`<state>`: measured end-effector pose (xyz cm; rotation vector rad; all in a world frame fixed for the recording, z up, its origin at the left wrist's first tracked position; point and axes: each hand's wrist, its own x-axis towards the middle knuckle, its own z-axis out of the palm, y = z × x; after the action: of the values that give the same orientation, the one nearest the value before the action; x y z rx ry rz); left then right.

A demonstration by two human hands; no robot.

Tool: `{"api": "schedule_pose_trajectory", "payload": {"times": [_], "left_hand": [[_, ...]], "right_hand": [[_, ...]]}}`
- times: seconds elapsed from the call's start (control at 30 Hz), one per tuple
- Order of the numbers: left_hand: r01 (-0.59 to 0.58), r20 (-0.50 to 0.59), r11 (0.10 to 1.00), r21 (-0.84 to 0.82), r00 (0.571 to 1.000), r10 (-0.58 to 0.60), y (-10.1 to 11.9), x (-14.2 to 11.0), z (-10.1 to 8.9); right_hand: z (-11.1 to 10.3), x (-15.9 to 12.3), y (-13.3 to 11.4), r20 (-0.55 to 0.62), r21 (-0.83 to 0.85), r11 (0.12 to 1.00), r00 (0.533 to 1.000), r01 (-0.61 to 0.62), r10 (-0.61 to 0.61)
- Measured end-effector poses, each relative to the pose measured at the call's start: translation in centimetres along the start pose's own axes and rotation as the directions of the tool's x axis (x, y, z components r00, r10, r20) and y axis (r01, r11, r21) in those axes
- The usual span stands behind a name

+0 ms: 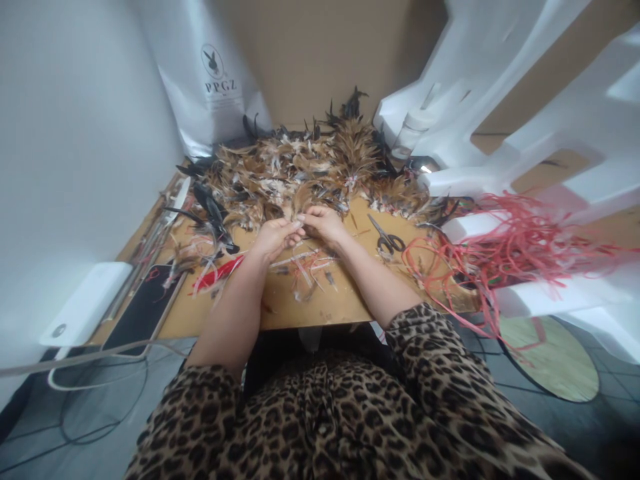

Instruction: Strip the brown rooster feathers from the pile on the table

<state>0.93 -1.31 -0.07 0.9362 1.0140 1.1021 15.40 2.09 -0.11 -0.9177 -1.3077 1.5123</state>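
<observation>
Wearing a leopard-print top (320, 413) across the bottom of the frame, you reach both bare forearms over a brown table (345, 303). At lower left, a white box (87, 303) sits beside a dark flat panel (143, 303). Below your hands lie thin pale and reddish scraps (307, 267), and a red strip (220, 273) shows beside your left forearm. At the frame's centre, your left hand (279, 238) and right hand (324, 225) meet, thumbs and forefingers pinched nearly together on the base of a small brown feather tuft (301, 199); you cannot tell here which fingertips bear on it. Right of centre lie black-handled scissors (383, 235), and at the right side spreads a tangle of red strings (525, 240). Beyond your hands, a feather heap (280, 160) stretches across the upper middle. Behind it, at upper left, is a white PPGZ bag (220, 73).
</observation>
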Motion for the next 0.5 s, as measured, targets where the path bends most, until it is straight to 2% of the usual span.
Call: {"api": "schedule_pose_trajectory", "payload": {"times": [0.07,0.13,0.2,0.3,0.37,0.5], "left_hand": [[-0.016,-0.049,1.000,-0.023,0.999,0.015,0.1,0.1,-0.1],[-0.043,-0.114,0.997,-0.068,0.993,0.035,0.3,0.2,-0.1],[-0.063,-0.167,0.992,-0.109,0.985,0.045,0.4,0.3,-0.1],[-0.068,-0.200,0.988,-0.136,0.979,0.040,0.4,0.4,-0.1],[-0.067,-0.203,0.989,-0.134,0.978,0.039,0.3,0.4,-0.1],[-0.075,-0.202,0.989,-0.126,0.978,0.049,0.2,0.5,-0.3]], "right_hand": [[-1.0,0.6,0.1,-0.056,-0.151,0.984,0.993,0.098,-0.108],[-2.5,1.4,0.3,-0.155,-0.326,0.928,0.958,0.183,-0.243],[-4.2,2.2,0.6,-0.235,-0.464,0.864,0.913,0.195,-0.332],[-6.1,3.0,1.0,-0.268,-0.643,0.745,0.859,0.178,-0.436],[-6.5,3.3,1.3,-0.258,-0.706,0.695,0.863,0.139,-0.434],[-5.9,3.3,1.8,-0.211,-0.801,0.598,0.920,0.030,-0.329]]}}
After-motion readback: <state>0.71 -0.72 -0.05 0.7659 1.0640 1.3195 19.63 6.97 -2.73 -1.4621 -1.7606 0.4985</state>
